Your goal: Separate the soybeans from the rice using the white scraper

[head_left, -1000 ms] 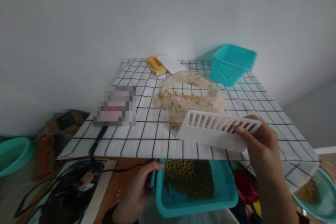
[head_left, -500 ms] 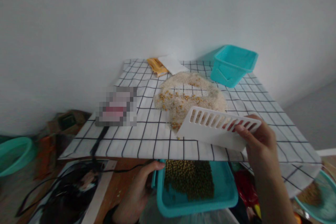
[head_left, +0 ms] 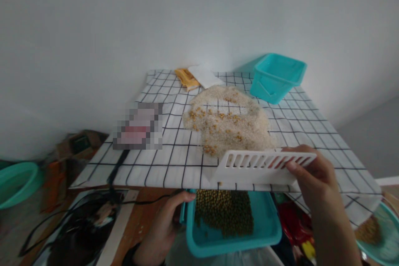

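Observation:
My right hand (head_left: 311,170) is closed on a white slotted plastic board (head_left: 255,174), which stands on its long edge near the front of the table. Behind the board lies a spread of pale grains (head_left: 227,129) that look like rice, with yellow beans (head_left: 215,114) scattered through it. Below the table edge, my left hand (head_left: 170,216) grips the left rim of a turquoise basin (head_left: 264,224), thumb on top. Yellowish and dark green beans (head_left: 224,212) cover part of the basin's bottom. Some fingers of my left hand are hidden.
A turquoise bucket (head_left: 277,79) stands at the back right of the checked tablecloth (head_left: 174,149). A yellow packet (head_left: 187,79) and white paper (head_left: 205,75) lie at the back. A blurred-out device (head_left: 139,126) with a black cable (head_left: 120,166) is at left. Another basin (head_left: 380,232) sits lower right.
My right hand has drawn the white board toward the front edge of the table and slightly right, uncovering more grains behind it. My left hand and the basin have barely moved.

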A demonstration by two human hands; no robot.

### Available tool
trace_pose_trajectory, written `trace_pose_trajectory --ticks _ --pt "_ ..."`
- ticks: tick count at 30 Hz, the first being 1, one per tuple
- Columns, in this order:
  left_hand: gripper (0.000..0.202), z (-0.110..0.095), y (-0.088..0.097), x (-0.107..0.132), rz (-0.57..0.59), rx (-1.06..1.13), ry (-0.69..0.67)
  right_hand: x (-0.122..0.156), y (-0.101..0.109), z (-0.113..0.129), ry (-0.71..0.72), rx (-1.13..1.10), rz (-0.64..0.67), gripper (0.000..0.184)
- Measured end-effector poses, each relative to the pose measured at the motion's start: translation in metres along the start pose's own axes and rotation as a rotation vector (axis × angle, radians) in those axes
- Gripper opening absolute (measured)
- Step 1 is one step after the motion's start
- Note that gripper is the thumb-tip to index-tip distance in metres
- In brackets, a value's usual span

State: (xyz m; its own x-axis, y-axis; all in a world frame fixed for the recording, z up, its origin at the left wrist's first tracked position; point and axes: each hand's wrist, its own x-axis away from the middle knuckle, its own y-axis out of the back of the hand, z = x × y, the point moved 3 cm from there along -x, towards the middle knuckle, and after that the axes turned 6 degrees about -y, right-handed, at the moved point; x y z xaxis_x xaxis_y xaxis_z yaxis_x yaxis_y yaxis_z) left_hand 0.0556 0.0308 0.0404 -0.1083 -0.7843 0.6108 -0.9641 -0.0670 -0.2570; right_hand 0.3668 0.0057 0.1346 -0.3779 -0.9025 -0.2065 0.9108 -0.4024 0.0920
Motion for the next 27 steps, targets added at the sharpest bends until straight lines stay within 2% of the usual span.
trace_pose_trajectory --ticks 2,7,12,15,21,27 --pt "0.011 0.0 -0.001 0.0 -0.015 0.053 0.031 0.001 0.001 0.002 -0.009 -0.019 0.019 0.011" --pt "0.012 -0.002 -0.005 0.003 -0.039 0.07 0.043 -0.001 -0.007 0.002 -0.004 0.008 -0.044 0.01" --pt "0.011 0.001 -0.003 0.002 -0.048 0.067 0.055 -0.017 -0.026 0.003 0.118 0.098 -0.072 0.011" --pt "0.014 0.003 -0.001 0.0 -0.035 0.084 0.067 -0.03 -0.03 0.004 0.186 0.121 -0.129 0.011" --pt "0.012 0.0 0.0 -0.001 -0.057 0.08 0.065 -0.048 -0.027 0.003 0.238 0.089 -0.204 0.01" --pt "0.012 -0.001 0.0 0.0 -0.057 0.067 0.046 -0.054 -0.014 0.011 0.33 -0.046 -0.29 0.011"
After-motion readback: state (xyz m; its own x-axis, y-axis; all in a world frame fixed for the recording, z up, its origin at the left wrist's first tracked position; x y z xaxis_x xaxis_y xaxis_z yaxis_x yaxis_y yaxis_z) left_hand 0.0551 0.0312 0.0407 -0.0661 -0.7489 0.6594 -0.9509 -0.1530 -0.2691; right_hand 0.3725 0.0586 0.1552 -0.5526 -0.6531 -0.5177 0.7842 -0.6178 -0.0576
